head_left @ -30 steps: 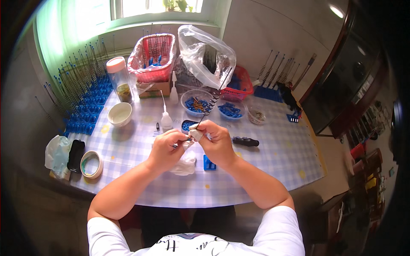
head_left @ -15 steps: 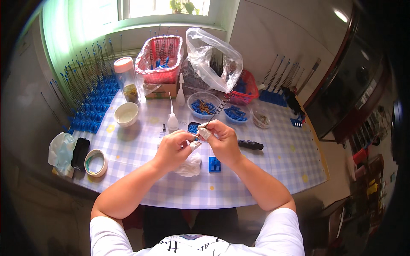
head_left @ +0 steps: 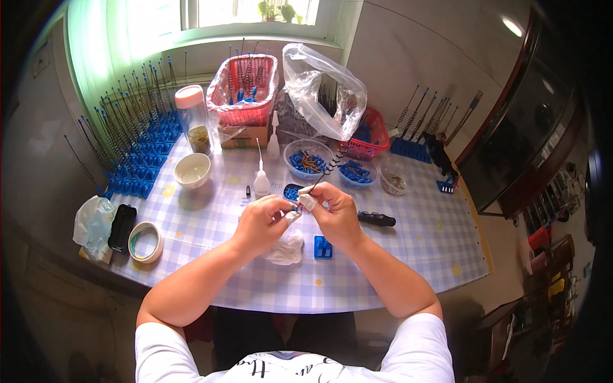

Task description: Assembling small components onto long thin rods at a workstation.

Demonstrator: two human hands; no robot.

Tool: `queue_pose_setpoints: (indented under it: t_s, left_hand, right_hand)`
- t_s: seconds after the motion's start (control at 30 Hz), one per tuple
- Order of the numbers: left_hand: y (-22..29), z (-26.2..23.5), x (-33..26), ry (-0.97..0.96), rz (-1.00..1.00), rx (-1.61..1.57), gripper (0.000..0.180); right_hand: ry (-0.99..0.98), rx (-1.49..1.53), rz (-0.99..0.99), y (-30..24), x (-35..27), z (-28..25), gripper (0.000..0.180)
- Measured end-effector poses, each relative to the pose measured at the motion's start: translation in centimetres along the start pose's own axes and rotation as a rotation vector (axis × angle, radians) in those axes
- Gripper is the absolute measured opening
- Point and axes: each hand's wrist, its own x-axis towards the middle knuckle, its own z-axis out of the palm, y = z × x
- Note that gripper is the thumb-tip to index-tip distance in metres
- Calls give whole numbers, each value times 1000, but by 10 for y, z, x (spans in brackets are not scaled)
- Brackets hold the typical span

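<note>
Above the middle of the table, my right hand [head_left: 334, 216] pinches a dark wire rod with a spiral end [head_left: 332, 163], which slants up and away to the right. Close beside it, my left hand [head_left: 262, 221] is closed on a small blue piece [head_left: 297, 207] at the rod's lower end; the fingertips hide most of that piece. White wraps cover some thumb and fingertips. Just beyond the hands sits a small dark tray of blue pieces [head_left: 292, 191]. Nearer me are a crumpled white tissue [head_left: 285, 249] and a blue slotted block [head_left: 323, 247].
A white squeeze bottle [head_left: 262, 184], tubs of blue parts [head_left: 308, 173] and a black-handled tool [head_left: 377, 219] surround the hands. Farther out are a white bowl [head_left: 192, 171], a tape roll [head_left: 146, 242], a red basket [head_left: 242, 115] and blue racks of spiral rods [head_left: 135, 172].
The whole view has shifted slightly, with table things appearing a little lower and to the right. Both hands keep the same grip on the rod and blue piece.
</note>
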Motion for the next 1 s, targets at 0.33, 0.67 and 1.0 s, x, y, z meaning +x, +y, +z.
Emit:
queue_pose_setpoints:
  t_s: [0.33,0.67,1.0]
  left_hand:
    - [0,0,0,21,-2,21,15]
    - [-2,1,-1,74,93,40,11]
    - [-4,2,-1,68,103,11,10]
  right_hand:
    - [-35,6,30,-6,-1,0,8]
    - [-50,-9,23,-4,-1,0,6]
    - [-10,30,3,5,-1,1,7]
